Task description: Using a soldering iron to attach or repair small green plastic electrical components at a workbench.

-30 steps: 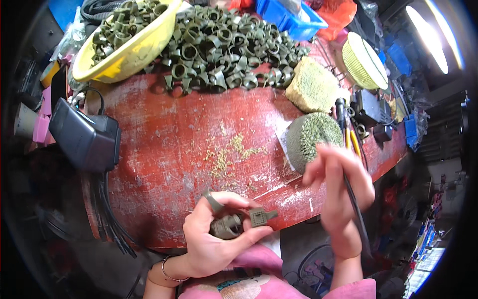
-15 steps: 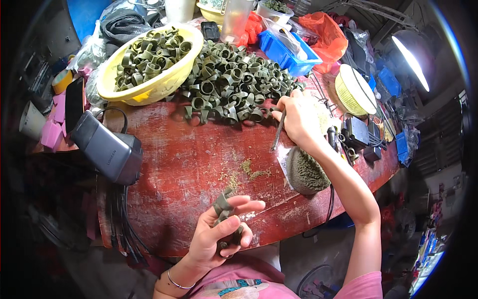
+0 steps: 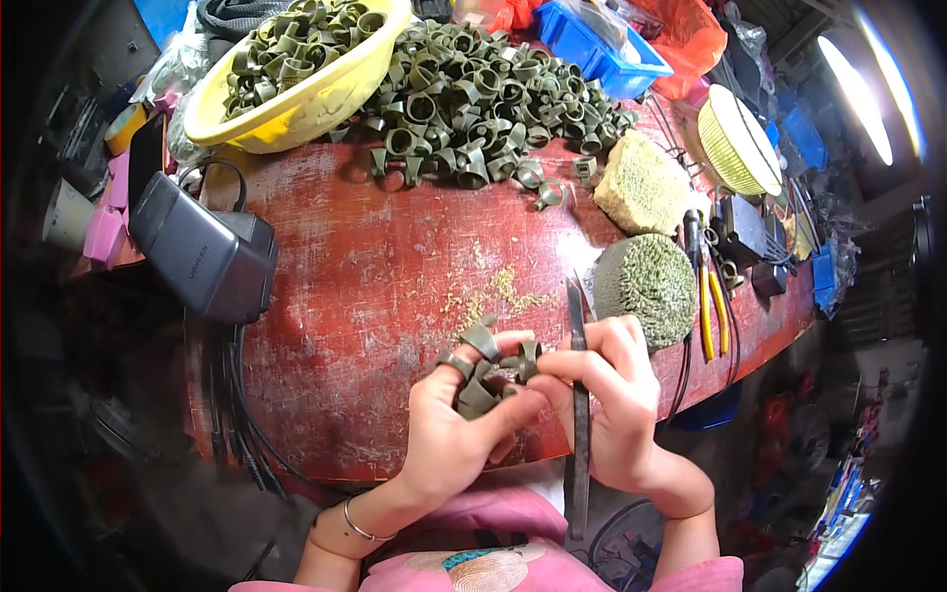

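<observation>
A: Why is your left hand (image 3: 442, 434) curled so tightly?

B: You seem to be using it as a small store: several green ring-shaped pieces (image 3: 477, 397) sit in its grip, with the thumb closing them in from the near side. One band circles a finger, probably because that keeps it secure without a pinch.

A: And your right hand (image 3: 617, 414)?

B: Your thumb and forefinger pinch toward a single small ring (image 3: 529, 359) between the two hands, their tips meeting its right side. A slim dark tool (image 3: 581, 434) lies lodged among the same fingers, pointing far, likely so that you needn't put it down. How firmly they press, I can't tell.

A: What about the things around you?

B: The heap of rings (image 3: 473, 104) lies at the far side of the red table (image 3: 326, 247), right of the yellow basin (image 3: 296, 116), plausibly within your reach. The round bristly block (image 3: 646, 286) stands just beyond your right hand, beside the yellow-handled tool (image 3: 712, 311), perhaps to keep both handy.
</observation>
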